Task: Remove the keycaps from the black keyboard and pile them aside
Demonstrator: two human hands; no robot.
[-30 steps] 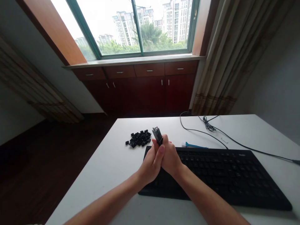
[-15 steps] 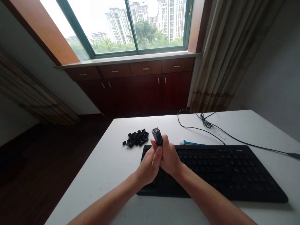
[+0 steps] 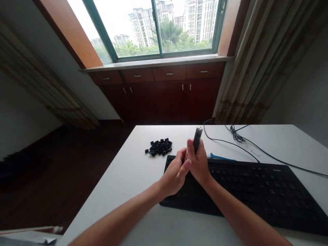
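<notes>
My right hand point(image 3: 198, 165) is closed around a narrow dark bar-shaped piece point(image 3: 197, 140), which stands up between thumb and fingers. Its tip is pale and uneven; blur hides its exact kind. My left hand point(image 3: 175, 176) is pressed against the right one, fingers curled and thumb lying along it. Whatever is between the palms stays hidden. Both hands are over the left part of a black keyboard point(image 3: 246, 184). Left of them, beyond the keyboard, lies a heap of loose black keycaps point(image 3: 161, 147).
A blue-handled brush point(image 3: 222, 157) lies behind the keyboard. Black cable point(image 3: 237, 137) runs in loops across the back right of the white table point(image 3: 123, 184), near a thin bent metal rod point(image 3: 255, 153). Beyond are red-brown cabinets point(image 3: 164, 99) below a window.
The view has swung left, so the scene sits further right. The dark piece has turned, showing its narrow side instead of its pronged metallic-looking end. The left hand's grip has shifted lower.
</notes>
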